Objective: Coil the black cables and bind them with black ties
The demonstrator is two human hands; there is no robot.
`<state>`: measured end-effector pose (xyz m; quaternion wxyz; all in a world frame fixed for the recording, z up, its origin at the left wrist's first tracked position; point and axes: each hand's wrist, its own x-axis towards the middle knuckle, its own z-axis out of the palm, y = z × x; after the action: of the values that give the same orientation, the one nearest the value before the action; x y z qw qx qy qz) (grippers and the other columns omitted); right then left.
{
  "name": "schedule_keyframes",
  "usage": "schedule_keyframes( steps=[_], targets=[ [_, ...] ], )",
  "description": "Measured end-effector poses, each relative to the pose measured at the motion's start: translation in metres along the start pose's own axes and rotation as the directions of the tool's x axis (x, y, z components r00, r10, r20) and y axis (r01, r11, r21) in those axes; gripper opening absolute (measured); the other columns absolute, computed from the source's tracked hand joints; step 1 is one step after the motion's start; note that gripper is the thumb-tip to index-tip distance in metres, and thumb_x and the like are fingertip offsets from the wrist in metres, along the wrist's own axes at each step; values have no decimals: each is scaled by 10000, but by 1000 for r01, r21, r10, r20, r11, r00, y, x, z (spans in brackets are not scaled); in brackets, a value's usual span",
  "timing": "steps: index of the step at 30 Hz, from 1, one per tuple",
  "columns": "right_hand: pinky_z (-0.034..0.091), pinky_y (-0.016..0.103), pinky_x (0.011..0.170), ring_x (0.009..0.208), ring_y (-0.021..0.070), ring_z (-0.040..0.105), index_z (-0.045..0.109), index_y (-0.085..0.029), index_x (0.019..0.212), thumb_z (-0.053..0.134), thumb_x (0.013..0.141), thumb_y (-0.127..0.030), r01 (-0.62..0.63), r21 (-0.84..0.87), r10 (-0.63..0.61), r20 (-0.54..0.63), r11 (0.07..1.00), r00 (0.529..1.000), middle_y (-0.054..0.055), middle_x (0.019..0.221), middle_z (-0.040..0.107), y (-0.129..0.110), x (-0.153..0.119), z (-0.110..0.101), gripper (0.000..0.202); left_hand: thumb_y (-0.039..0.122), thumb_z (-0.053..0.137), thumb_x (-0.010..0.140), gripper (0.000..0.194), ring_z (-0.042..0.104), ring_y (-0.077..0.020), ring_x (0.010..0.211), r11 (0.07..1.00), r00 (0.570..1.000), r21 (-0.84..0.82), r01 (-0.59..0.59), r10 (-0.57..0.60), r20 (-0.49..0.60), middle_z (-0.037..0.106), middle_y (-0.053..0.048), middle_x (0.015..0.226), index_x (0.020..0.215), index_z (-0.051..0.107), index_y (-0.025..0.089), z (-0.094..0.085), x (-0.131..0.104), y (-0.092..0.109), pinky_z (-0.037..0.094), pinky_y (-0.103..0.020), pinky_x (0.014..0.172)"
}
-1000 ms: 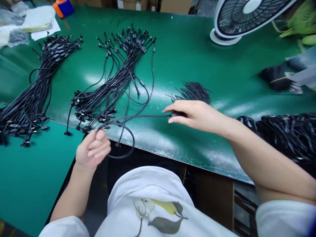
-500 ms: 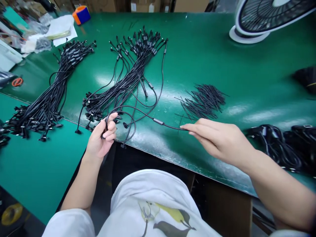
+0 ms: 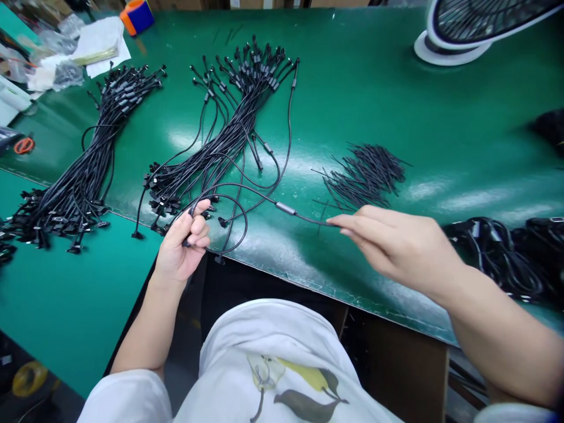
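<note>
Two hands share one black cable (image 3: 264, 200) now: my left hand (image 3: 183, 249) is curled shut around a loop of it at the near edge of the green table (image 3: 352, 94), and my right hand (image 3: 396, 244) pinches the far end between fingertips, just past the small inline barrel (image 3: 285, 208). Half a second ago that hand sat in nearly the same place; a second ago it was higher and further left, close to the pile of short black ties (image 3: 365, 176), so it has drawn the cable out to the right and slowed. The loop in my left fist looks rounder and fuller than before, which I read as the coil being partly formed, with a length still lying slack on the table. Behind the loop lies the fanned bundle of cables (image 3: 229, 129), another bundle (image 3: 83, 164) off to the left, and the fan base (image 3: 445, 53) at the far right.
</note>
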<state>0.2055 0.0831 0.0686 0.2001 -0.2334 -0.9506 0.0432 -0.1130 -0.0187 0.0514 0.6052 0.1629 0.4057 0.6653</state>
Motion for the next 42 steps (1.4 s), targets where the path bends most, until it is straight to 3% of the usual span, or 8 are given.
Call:
schedule_keyframes(
  steps=[6,9,12,16,19,22,29,42],
  targets=[
    [373,236,556,657,116,577,679,-186,952,440,978,-217,184,465,-311,213,866,926,23,782,661,-48,36,16,242,442,646,872,290,667,-194,856,860,986,500,-102,19,168,714,-86,927,856,697,157,18,-5,-47,520,-311,826],
    [415,232,664,745,117,587,652,-187,900,447,974,-228,-16,588,-89,149,808,985,29,859,670,-41,57,23,222,422,633,884,264,601,-178,733,768,955,635,-81,-123,271,664,-54,777,884,692,165,22,-14,-57,486,-306,739],
    [453,258,781,849,134,586,620,-192,992,556,929,-326,-175,753,170,85,634,982,39,966,658,-30,60,40,161,438,644,873,267,483,-128,562,871,933,491,-8,-170,317,516,8,603,888,660,172,27,-16,-54,435,-279,593],
    [470,295,839,960,161,568,585,-193,1023,669,818,-512,-319,923,518,171,213,838,58,1027,618,-42,43,81,389,484,666,845,306,425,-103,496,958,951,277,77,-154,267,453,33,577,819,604,186,36,-11,-57,373,-252,511],
    [382,210,532,544,75,406,523,-185,799,571,874,-551,-346,897,568,441,-274,694,-59,609,420,-58,34,99,377,519,633,859,370,547,-151,640,952,949,281,123,-196,246,517,-2,635,729,565,180,40,-8,-71,452,-300,659],
    [166,179,406,456,38,157,432,-203,746,694,785,-524,-227,838,608,521,-495,599,-118,548,225,-67,35,96,417,567,571,880,451,583,-184,757,942,946,303,142,-219,240,499,-8,627,653,514,182,41,-9,-87,449,-330,794],
    [114,160,378,441,21,138,403,-198,731,613,797,-652,-189,708,426,592,-680,684,-104,593,267,-68,39,81,504,636,563,846,489,412,-108,536,956,950,190,222,-256,177,380,49,593,667,456,194,39,-11,-96,424,-295,651],
    [254,139,411,458,26,256,517,-130,778,384,1008,-291,-75,482,268,602,-873,752,-59,646,320,-58,38,75,310,592,565,875,478,469,-105,564,958,930,201,205,-255,267,405,52,615,669,432,182,38,-17,-96,426,-309,730]
  ],
)
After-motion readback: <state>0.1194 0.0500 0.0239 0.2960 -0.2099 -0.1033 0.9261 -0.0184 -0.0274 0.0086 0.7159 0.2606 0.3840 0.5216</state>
